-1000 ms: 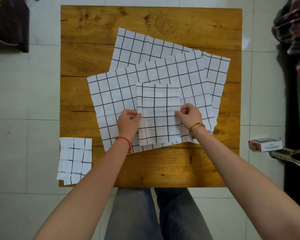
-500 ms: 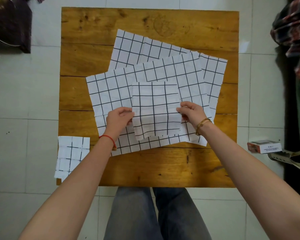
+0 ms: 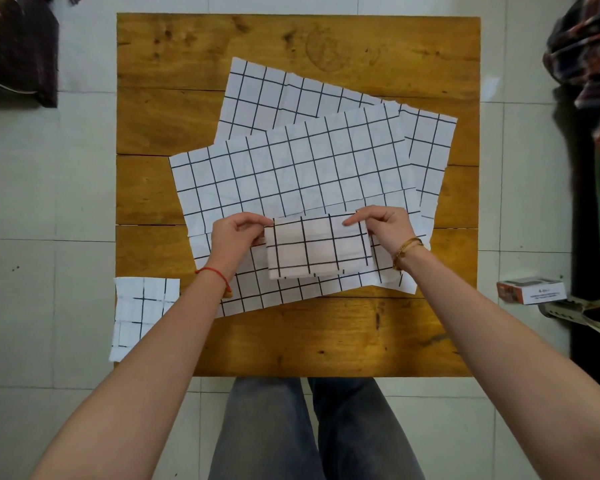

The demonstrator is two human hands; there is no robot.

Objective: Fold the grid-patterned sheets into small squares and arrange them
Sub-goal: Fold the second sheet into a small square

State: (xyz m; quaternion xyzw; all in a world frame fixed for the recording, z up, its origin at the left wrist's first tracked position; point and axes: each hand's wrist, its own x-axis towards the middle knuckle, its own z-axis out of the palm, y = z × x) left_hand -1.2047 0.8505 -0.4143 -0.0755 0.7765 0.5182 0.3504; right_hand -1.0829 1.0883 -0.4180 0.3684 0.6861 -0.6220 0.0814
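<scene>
Head view: both forearms reach fwd over wooden table [image 3: 174, 188]. Left hand [image 3: 234, 233] & right hand [image 3: 383, 226] each pinch a top corner of the folded sheet [image 3: 317, 249], thumb + index curled on it; it lies btwn them atop flat grid sheets [image 3: 291, 174]. Small box [image 3: 530, 290] on floor, writing unreadable.

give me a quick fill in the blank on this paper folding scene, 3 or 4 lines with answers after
1. Both hands, the left hand and the right hand, pinch the top corners of the ____ sheet.
2. The finished folded square lies at the table's near-____ corner.
3. The sheets lie on a ____ table.
4. The red string is on the ____ wrist.

Missing words: folded; left; wooden; left
</scene>
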